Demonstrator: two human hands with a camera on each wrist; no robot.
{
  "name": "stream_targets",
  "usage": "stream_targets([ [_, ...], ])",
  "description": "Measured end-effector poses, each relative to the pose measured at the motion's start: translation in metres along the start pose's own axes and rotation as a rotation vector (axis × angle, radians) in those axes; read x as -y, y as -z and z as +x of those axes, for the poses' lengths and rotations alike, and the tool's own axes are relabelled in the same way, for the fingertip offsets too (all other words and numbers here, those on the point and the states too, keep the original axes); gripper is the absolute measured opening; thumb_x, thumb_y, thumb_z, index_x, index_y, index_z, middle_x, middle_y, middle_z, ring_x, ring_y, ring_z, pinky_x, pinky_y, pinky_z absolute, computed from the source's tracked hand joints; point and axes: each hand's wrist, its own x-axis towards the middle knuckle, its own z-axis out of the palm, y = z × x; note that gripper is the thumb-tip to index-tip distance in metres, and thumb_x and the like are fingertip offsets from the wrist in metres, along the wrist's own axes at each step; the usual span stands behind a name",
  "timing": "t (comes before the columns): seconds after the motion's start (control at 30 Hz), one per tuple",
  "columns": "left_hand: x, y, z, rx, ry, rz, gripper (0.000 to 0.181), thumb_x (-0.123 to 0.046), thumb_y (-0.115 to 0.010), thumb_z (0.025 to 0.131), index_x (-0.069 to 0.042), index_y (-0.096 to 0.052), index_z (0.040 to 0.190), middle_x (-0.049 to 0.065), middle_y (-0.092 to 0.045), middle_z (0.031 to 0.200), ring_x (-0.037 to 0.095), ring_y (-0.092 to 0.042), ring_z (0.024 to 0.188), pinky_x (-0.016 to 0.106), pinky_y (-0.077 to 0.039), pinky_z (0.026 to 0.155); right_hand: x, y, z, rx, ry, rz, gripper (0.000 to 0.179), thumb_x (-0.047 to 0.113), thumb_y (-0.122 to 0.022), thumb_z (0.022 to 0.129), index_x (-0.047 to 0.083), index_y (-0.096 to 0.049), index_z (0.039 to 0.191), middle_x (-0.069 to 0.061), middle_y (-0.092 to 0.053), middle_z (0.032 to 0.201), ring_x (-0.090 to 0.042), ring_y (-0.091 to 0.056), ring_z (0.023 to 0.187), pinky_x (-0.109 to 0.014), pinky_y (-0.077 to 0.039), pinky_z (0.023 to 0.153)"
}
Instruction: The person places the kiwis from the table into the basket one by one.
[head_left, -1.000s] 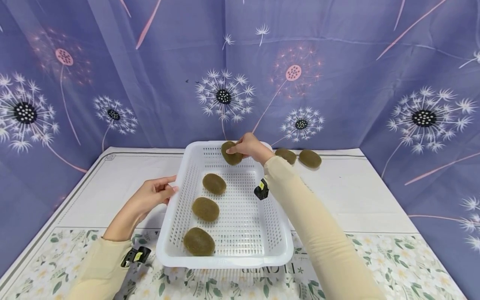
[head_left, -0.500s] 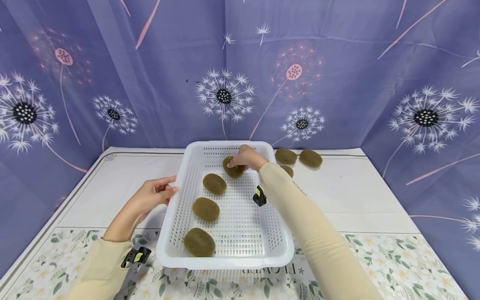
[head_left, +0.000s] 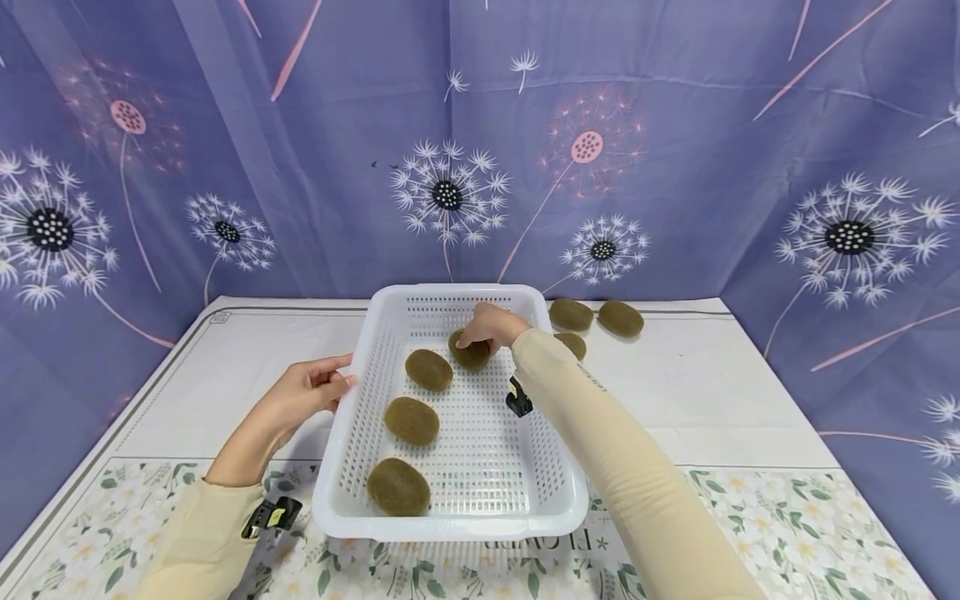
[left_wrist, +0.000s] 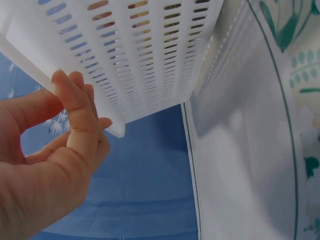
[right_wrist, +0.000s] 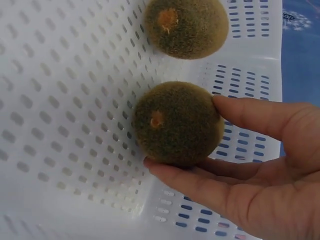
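Note:
In the head view, my right hand point(head_left: 492, 325) is inside the white plastic basket point(head_left: 450, 525), near its far end, and holds a brown kiwi point(head_left: 468, 350). The right wrist view has the thumb on one side of this kiwi point(right_wrist: 175, 125) and fingers on the other, low by the perforated base. Three more kiwis point(head_left: 412, 421) lie in a row along the basket's left half. My left hand point(head_left: 303, 392) grips the left rim with bent fingers. Seen from the left wrist, its fingertips point(left_wrist: 62, 80) overlap the edge of the basket point(left_wrist: 135, 55).
Several kiwis point(head_left: 620, 318) rest on the white tabletop point(head_left: 712, 383) behind and right of the basket, one partly hidden by the right sleeve point(head_left: 600, 442). A floral cloth point(head_left: 795, 517) covers the near table. A purple curtain point(head_left: 337, 150) closes off the back and sides.
My right hand has lowered the kiwi from the far rim into the basket, toward me, beside the farthest kiwi of the row. The left hand stays at the rim.

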Motion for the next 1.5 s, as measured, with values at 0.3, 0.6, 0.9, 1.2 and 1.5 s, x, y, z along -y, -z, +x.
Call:
stream_targets([
  [0.3,0.001,0.0,0.0,0.001,-0.012,-0.002,0.054,-0.02,-0.054,0.089,-0.001,-0.034,0.135,0.012,-0.054,0.086,0.021,-0.06,0.07,0.03,-0.05,0.067,0.001,0.006,-0.006,0.022,-0.009,-0.027,0.033,0.015,-0.064,0.079,-0.004,-0.045,0.097,-0.014,-0.047,0.091,-0.032,-0.058,0.086,-0.038,-0.05,0.074],
  [0.6,0.003,0.0,0.002,0.004,-0.028,-0.011,0.053,-0.018,-0.054,0.089,0.0,-0.034,0.135,0.012,-0.054,0.086,0.018,-0.059,0.07,0.03,-0.05,0.067,0.009,0.026,-0.021,0.003,0.028,-0.075,0.032,0.024,-0.064,0.079,0.012,-0.038,0.065,0.003,-0.034,0.058,-0.015,-0.042,0.055,-0.029,-0.045,0.064],
  [0.9,0.001,0.001,0.002,0.005,-0.009,-0.003,0.056,-0.022,-0.055,0.088,-0.002,-0.034,0.135,0.012,-0.054,0.087,0.022,-0.06,0.07,0.033,-0.05,0.069,0.017,0.066,-0.037,-0.089,0.12,0.111,0.035,0.02,-0.062,0.083,-0.003,-0.06,0.11,-0.013,-0.057,0.108,-0.027,-0.058,0.092,-0.034,-0.046,0.084],
  [1.2,0.003,0.0,0.001,0.002,-0.032,-0.009,0.054,-0.02,-0.054,0.089,0.0,-0.033,0.135,0.012,-0.053,0.086,0.019,-0.059,0.07,0.029,-0.05,0.067,-0.007,0.1,-0.05,-0.18,0.093,0.309,0.041,0.015,-0.057,0.087,-0.003,-0.049,0.122,-0.016,-0.051,0.118,-0.029,-0.052,0.105,-0.033,-0.044,0.087],
  [1.5,0.003,0.0,0.0,0.001,-0.026,-0.012,0.054,-0.019,-0.054,0.089,0.0,-0.033,0.135,0.011,-0.052,0.085,0.018,-0.058,0.069,0.029,-0.05,0.066,-0.063,0.114,-0.057,-0.229,0.004,0.313,0.037,0.021,-0.056,0.088,0.0,-0.051,0.118,-0.005,-0.057,0.097,-0.014,-0.056,0.081,-0.024,-0.047,0.076],
])
